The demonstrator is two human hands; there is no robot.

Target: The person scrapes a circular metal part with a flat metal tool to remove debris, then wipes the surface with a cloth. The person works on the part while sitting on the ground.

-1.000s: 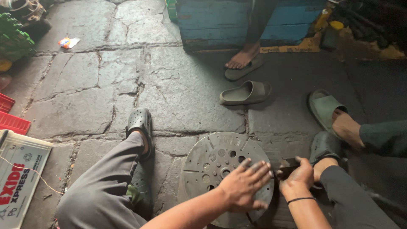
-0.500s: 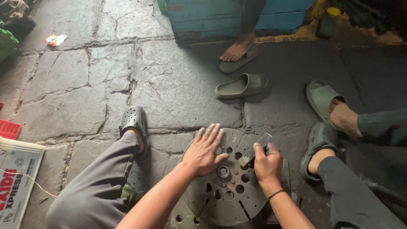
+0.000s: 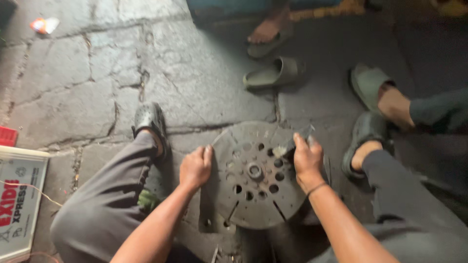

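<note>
Head view shows me the left hand (image 3: 196,168) closed on the rim of the round perforated metal disc (image 3: 256,175), apparently steadying it on the stone floor (image 3: 87,97), while the right hand (image 3: 307,160) grips a small brush (image 3: 287,146) against its face.

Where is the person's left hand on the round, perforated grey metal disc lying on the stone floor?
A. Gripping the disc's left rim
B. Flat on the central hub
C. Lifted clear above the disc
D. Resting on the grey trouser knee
A: the left hand is curled round the left edge of the round perforated grey metal disc, while the right hand holds a small brush-like tool near its upper right rim.
</note>
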